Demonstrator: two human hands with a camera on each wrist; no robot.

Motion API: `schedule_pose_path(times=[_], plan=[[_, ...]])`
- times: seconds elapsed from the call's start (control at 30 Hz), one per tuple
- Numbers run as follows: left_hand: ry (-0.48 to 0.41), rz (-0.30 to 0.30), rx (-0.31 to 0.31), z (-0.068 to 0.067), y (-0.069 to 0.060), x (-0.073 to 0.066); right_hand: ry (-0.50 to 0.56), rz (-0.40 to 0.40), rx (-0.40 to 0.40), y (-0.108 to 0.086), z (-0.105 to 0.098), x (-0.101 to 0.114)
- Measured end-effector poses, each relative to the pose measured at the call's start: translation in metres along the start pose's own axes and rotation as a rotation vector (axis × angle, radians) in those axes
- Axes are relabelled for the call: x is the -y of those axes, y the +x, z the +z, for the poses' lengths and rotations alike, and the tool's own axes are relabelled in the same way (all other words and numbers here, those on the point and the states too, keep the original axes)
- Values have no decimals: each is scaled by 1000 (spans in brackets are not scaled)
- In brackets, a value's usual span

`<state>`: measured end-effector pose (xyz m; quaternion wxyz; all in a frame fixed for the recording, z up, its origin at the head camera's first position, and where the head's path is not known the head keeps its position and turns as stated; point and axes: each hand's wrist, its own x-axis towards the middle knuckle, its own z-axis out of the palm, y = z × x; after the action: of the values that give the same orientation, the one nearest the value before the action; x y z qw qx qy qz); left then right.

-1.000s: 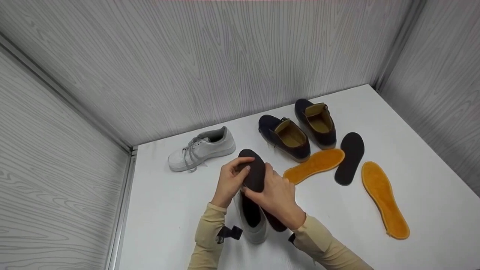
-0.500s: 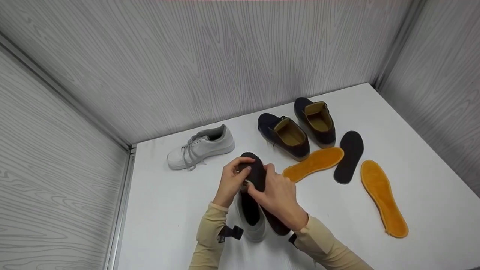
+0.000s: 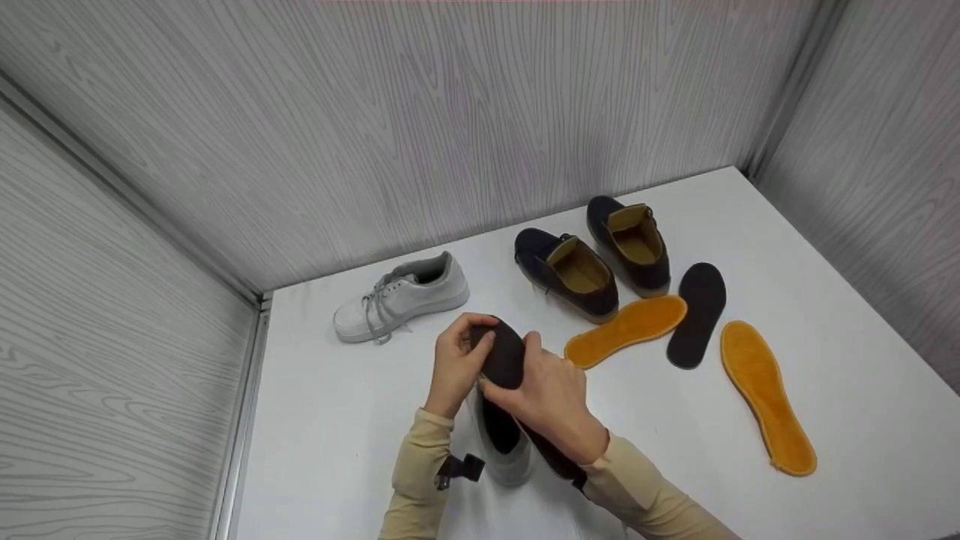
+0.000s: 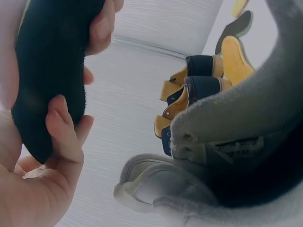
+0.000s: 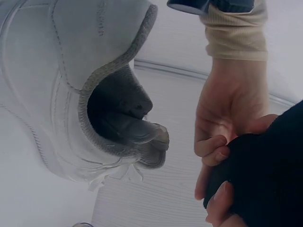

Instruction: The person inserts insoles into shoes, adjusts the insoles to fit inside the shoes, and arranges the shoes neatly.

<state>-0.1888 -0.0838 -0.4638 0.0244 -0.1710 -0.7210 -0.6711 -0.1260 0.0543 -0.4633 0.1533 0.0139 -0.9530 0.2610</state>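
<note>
A dark insole (image 3: 502,361) is held up in both hands over a white sneaker (image 3: 511,469) at the near middle of the table. My left hand (image 3: 455,369) pinches its upper end between thumb and fingers. Further down, my right hand (image 3: 553,395) grips it by the edges, the thumb across the near side. The rest of the insole runs down under my right hand, partly hidden. In the left wrist view the insole (image 4: 52,71) stands apart from the sneaker's opening (image 4: 246,161). The right wrist view shows the sneaker (image 5: 61,85) beside the hands.
Another white sneaker (image 3: 403,296) with loose laces lies at the back left. Two dark blue shoes (image 3: 536,247) (image 3: 652,276) stand at the back. Two orange insoles (image 3: 626,330) (image 3: 769,397) and a dark insole (image 3: 697,315) lie on the right of the white table (image 3: 322,420).
Both hands have shifted slightly left and the insole's upper end sits a little lower. Both hands keep hold of the insole. The shoes and other insoles stay in place.
</note>
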Motion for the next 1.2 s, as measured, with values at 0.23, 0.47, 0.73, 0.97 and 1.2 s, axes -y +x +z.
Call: schedule_pose_path(times=[0.23,0.47,0.73,0.97,1.2], plan=[[-21,-7,-2,3,-4,-13,4,-49,-82,0,1,-2],[-80,-110,-35,1,0,8,105,-74,-68,-3,-2,-2],[-119,-96,-142,-9,4,27,213,-107,-51,-4,-6,-1],[-89,-138,-51,-23,-2,31,242,-123,-64,-3,-9,-3],[137,-163,173,-31,-19,17,223,-125,-50,-5,-13,-5]])
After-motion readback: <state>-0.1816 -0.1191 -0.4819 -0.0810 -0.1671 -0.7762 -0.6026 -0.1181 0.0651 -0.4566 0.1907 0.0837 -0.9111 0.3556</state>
